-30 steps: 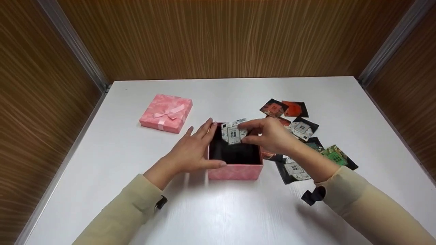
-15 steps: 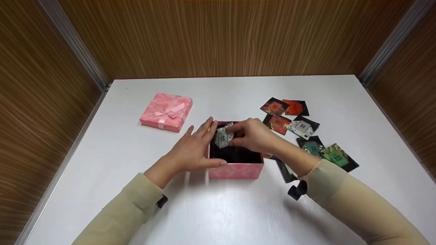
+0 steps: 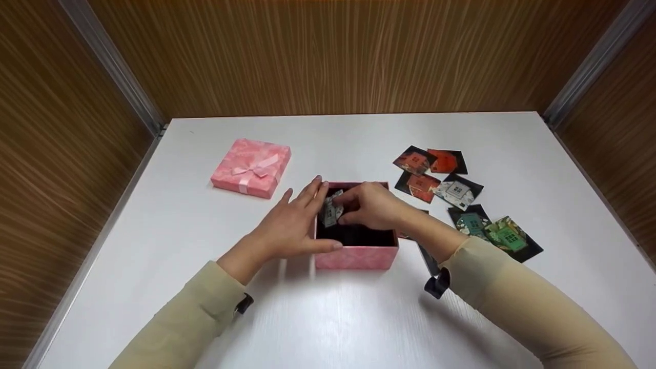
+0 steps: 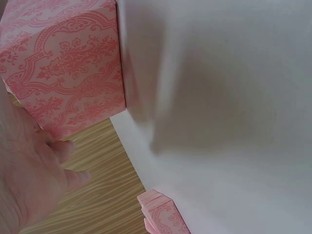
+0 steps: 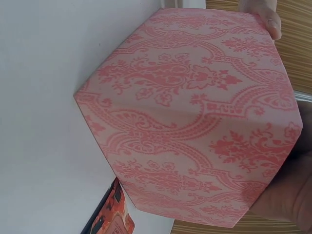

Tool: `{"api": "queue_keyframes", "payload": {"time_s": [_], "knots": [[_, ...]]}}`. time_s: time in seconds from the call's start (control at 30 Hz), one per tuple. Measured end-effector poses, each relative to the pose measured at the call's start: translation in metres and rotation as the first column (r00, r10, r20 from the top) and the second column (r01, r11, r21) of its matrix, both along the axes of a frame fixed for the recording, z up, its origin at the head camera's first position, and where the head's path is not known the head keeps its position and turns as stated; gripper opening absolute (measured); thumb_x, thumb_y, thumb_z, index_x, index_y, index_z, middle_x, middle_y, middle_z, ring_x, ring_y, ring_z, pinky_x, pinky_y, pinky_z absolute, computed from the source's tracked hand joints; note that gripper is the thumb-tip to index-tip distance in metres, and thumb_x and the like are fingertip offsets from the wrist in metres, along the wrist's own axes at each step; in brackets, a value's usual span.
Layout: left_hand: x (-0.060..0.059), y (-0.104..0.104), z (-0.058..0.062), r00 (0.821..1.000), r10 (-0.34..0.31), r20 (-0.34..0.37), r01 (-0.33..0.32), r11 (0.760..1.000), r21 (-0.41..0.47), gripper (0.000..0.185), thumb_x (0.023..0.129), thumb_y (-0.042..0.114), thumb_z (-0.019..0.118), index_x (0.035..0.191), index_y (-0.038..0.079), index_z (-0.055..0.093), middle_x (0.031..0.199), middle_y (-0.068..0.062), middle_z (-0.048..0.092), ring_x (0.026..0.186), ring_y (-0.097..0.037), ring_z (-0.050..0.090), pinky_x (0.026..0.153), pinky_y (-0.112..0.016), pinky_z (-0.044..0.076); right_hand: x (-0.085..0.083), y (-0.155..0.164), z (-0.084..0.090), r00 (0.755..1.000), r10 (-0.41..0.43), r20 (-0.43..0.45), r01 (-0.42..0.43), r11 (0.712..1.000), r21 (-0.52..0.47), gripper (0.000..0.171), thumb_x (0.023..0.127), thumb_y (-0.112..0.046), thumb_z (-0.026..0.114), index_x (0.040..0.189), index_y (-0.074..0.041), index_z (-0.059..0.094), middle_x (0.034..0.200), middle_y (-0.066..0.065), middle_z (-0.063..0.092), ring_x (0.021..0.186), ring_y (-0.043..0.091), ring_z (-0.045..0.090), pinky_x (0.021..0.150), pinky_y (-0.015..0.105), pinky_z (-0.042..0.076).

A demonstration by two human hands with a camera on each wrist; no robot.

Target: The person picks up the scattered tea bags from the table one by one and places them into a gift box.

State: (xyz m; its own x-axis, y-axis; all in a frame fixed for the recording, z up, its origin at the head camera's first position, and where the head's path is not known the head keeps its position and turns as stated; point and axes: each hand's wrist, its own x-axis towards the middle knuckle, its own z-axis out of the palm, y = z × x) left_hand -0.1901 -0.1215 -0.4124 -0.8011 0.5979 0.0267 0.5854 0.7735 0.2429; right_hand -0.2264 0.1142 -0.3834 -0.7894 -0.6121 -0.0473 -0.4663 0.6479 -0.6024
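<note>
Right hand [image 3: 374, 207] dipped into the open pink box [image 3: 356, 256] at table centre, fingers pinching a white patterned packet [image 3: 330, 211] low against the inner wall at nine o'clock. Left hand [image 3: 287, 225] flat, fingers straight, bracing the outside of that wall. Risk, as judged: packet left standing on edge or snagging the rim if released tilted; loose packets [image 3: 464, 197] at three o'clock easily swept by the sleeve.
</note>
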Motion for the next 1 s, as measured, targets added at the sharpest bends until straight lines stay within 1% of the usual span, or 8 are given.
{"api": "queue_keyframes", "payload": {"time_s": [0.17, 0.27, 0.37, 0.5, 0.63, 0.77, 0.87, 1.0], "knots": [[0.0, 0.0, 0.001, 1.0, -0.001, -0.001, 0.001, 1.0, 0.018, 0.127, 0.087, 0.092, 0.049, 0.171, 0.008, 0.005, 0.178, -0.013, 0.004, 0.162, -0.022, 0.015, 0.128, -0.059, 0.015, -0.003, -0.001, -0.001, 0.999, 0.037, -0.006, -0.037, 0.999, 0.018, 0.034, 0.089, -0.015, 0.085, 0.123, -0.011, 0.081, 0.108, 0.002, 0.079, 0.093, 0.016, 0.066, 0.092, 0.042, 0.055], [0.001, 0.0, 0.0, 1.0, -0.004, -0.005, 0.004, 1.0, 0.012, 0.127, 0.087, 0.091, 0.049, 0.171, 0.007, 0.005, 0.178, -0.013, 0.004, 0.162, -0.022, 0.014, 0.128, -0.059, 0.016, -0.004, -0.001, -0.002, 0.999, 0.054, -0.007, -0.053, 0.998, 0.038, 0.037, 0.089, -0.015, 0.086, 0.125, -0.01, 0.08, 0.107, 0.004, 0.079, 0.092, 0.017, 0.067, 0.091, 0.042, 0.056], [0.001, 0.0, 0.0, 1.0, -0.004, -0.011, 0.004, 1.0, 0.005, 0.126, 0.087, 0.091, 0.049, 0.171, 0.007, 0.006, 0.178, -0.014, 0.004, 0.162, -0.022, 0.014, 0.128, -0.059, 0.016, -0.005, -0.002, -0.003, 0.997, 0.073, -0.019, -0.071, 0.994, 0.08, 0.042, 0.088, -0.016, 0.086, 0.129, -0.01, 0.078, 0.114, 0.006, 0.079, 0.099, 0.019, 0.069, 0.095, 0.043, 0.056], [0.0, 0.001, 0.0, 1.0, -0.005, -0.014, 0.005, 1.0, 0.002, 0.127, 0.087, 0.091, 0.049, 0.171, 0.006, 0.006, 0.178, -0.015, 0.006, 0.162, -0.023, 0.014, 0.128, -0.059, 0.017, -0.006, -0.002, -0.004, 0.995, 0.098, -0.029, -0.093, 0.987, 0.133, 0.046, 0.089, -0.018, 0.086, 0.133, -0.009, 0.076, 0.126, 0.009, 0.076, 0.112, 0.024, 0.07, 0.103, 0.046, 0.054], [0.0, 0.001, 0.001, 1.0, -0.006, -0.014, 0.006, 1.0, -0.002, 0.127, 0.087, 0.092, 0.047, 0.171, 0.006, 0.005, 0.178, -0.014, 0.005, 0.163, -0.022, 0.013, 0.128, -0.059, 0.016, -0.006, -0.002, -0.002, 0.994, 0.105, -0.021, -0.101, 0.984, 0.144, 0.045, 0.09, -0.019, 0.085, 0.133, -0.009, 0.076, 0.126, 0.009, 0.076, 0.114, 0.026, 0.069, 0.104, 0.047, 0.053], [0.0, 0.001, 0.001, 1.0, -0.004, -0.011, 0.004, 1.0, 0.0, 0.127, 0.087, 0.092, 0.047, 0.171, 0.007, 0.005, 0.178, -0.015, 0.005, 0.162, -0.023, 0.015, 0.128, -0.059, 0.016, -0.005, -0.002, 0.0, 0.994, 0.111, -0.021, -0.107, 0.984, 0.142, 0.042, 0.092, -0.021, 0.084, 0.132, -0.009, 0.076, 0.123, 0.008, 0.076, 0.109, 0.024, 0.069, 0.101, 0.048, 0.054], [0.001, 0.001, 0.001, 1.0, -0.004, -0.008, 0.004, 1.0, 0.004, 0.127, 0.087, 0.092, 0.047, 0.171, 0.006, 0.005, 0.178, -0.016, 0.005, 0.162, -0.024, 0.014, 0.128, -0.059, 0.015, -0.004, -0.001, 0.001, 0.995, 0.096, -0.023, -0.091, 0.985, 0.144, 0.043, 0.093, -0.022, 0.083, 0.133, -0.009, 0.075, 0.122, 0.008, 0.076, 0.107, 0.024, 0.068, 0.099, 0.048, 0.054], [0.001, 0.0, 0.0, 1.0, -0.002, -0.001, 0.002, 1.0, 0.008, 0.127, 0.087, 0.093, 0.046, 0.171, 0.007, 0.004, 0.178, -0.014, 0.004, 0.162, -0.023, 0.013, 0.128, -0.059, 0.015, 0.0, 0.001, 0.006, 0.997, 0.068, -0.041, -0.062, 0.988, 0.139, 0.049, 0.093, -0.022, 0.084, 0.137, -0.005, 0.072, 0.125, 0.012, 0.076, 0.109, 0.025, 0.069, 0.101, 0.047, 0.054]]}}
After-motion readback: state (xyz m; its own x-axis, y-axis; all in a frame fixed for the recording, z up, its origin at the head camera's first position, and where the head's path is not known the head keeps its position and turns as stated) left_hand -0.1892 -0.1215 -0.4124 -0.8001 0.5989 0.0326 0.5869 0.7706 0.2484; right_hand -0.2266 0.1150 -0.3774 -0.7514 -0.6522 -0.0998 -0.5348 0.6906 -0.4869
